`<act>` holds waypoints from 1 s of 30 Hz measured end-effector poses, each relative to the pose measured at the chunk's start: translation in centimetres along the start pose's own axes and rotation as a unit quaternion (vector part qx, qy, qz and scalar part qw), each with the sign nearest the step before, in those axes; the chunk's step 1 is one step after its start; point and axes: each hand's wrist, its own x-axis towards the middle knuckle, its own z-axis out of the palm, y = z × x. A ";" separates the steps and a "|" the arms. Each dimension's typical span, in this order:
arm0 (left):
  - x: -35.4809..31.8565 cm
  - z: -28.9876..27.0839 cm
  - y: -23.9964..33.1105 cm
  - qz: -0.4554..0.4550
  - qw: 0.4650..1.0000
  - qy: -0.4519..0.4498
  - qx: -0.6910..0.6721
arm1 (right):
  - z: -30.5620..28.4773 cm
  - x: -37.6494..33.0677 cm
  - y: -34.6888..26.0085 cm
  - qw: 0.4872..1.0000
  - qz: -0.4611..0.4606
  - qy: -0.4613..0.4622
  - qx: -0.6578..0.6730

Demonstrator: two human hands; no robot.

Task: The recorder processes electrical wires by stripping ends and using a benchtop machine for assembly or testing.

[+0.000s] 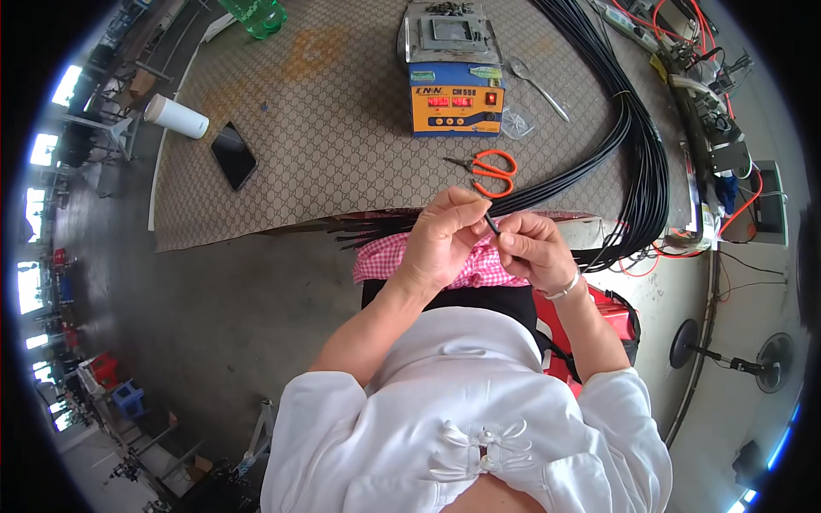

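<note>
My left hand point(443, 235) and my right hand point(537, 247) meet in front of me, just off the table's near edge. Both are closed in a pinch on a thin black cable point(492, 225), which shows between the fingertips. Beneath them a pink checked cloth point(382, 257) lies over my lap. A long bundle of black cables point(643, 162) curves down the table's right side, and its loose ends stick out to the left behind my left hand. Scissors with orange handles point(496, 173) rest on the table a little beyond my fingers.
A blue and orange solder pot point(456, 100) with a lit red display stands at the back. Beside it lie a metal spoon point(540, 90) and a small clear bag point(516, 122). Leftward are a phone point(233, 156), a white tumbler point(177, 116) and a green bottle point(256, 15).
</note>
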 end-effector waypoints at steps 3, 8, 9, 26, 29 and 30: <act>1.1 -0.3 -0.4 0.015 0.998 0.007 -0.062 | -0.4 0.0 0.1 0.999 0.009 0.027 0.033; 1.0 -1.4 0.9 -0.031 0.998 0.025 -0.051 | -1.3 -0.1 0.2 0.997 0.003 0.053 0.050; 0.5 -1.2 0.7 -0.034 0.999 0.031 0.000 | -1.4 0.0 0.3 0.997 -0.001 0.055 0.051; 0.4 0.7 -0.4 0.107 0.957 0.062 0.261 | -0.9 0.1 -0.1 0.999 0.020 0.029 0.014; 1.0 0.3 -0.3 0.019 0.990 0.062 0.124 | -1.3 0.3 0.5 0.996 -0.036 0.037 -0.066; 1.3 0.0 -0.3 -0.027 0.997 0.060 0.049 | -1.2 0.4 0.6 0.995 -0.046 0.038 -0.078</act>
